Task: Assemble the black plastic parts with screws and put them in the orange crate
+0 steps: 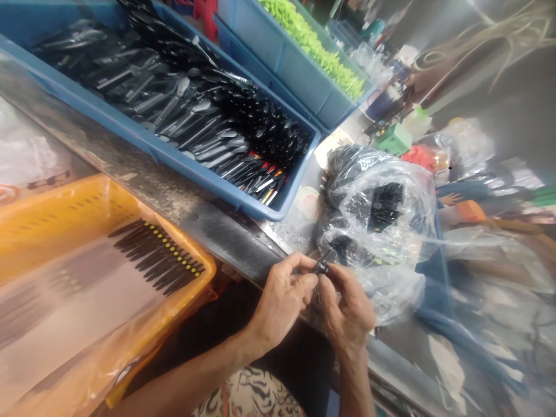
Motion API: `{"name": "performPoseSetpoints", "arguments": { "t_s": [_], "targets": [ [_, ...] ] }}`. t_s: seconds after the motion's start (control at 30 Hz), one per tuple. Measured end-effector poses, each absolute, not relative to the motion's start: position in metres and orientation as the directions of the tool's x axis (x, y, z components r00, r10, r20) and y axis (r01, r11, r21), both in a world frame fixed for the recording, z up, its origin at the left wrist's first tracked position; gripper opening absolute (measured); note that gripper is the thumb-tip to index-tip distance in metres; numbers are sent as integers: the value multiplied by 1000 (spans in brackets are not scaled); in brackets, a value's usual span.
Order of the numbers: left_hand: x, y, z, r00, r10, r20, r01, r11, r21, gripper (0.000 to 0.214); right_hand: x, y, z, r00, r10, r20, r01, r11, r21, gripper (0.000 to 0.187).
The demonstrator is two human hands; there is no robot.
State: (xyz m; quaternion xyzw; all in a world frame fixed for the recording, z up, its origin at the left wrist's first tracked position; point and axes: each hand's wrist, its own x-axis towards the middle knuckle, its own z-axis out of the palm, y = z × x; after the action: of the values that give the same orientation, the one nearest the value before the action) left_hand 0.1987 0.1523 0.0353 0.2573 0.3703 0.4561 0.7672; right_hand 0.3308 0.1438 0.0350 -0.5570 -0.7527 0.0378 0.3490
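Close together over the table's front edge, my left hand and my right hand both pinch small black parts between thumb and fingers. The parts look like short dark cylinders touching each other; their exact kind is too small to tell. Just beyond my right hand lies a clear plastic bag with black pieces inside. A long blue bin behind my left hand holds many slim black pen-like pieces.
At the left, an orange crate contains a row of dark pen-like pieces with yellow dots. Farther back stands another blue bin full of bright green pieces. A green box sits among clutter at the right.
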Motion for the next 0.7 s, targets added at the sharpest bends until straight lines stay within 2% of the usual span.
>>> {"name": "performPoseSetpoints", "arguments": {
  "t_s": [0.23,0.4,0.57,0.7],
  "targets": [
    [203,155,32,317,890,-329,-519,453,725,11,331,148,34,-187,846,500,837,403,-369,11],
    [206,155,34,311,882,-355,-565,472,677,12,330,151,31,-188,825,533,889,374,-265,11],
    [208,155,35,324,864,-386,-573,504,646,13,332,154,30,-194,807,558,941,314,-126,23],
    [210,156,33,334,851,-405,-570,525,632,14,333,157,28,-186,821,539,960,268,-77,37]
  ]
}}
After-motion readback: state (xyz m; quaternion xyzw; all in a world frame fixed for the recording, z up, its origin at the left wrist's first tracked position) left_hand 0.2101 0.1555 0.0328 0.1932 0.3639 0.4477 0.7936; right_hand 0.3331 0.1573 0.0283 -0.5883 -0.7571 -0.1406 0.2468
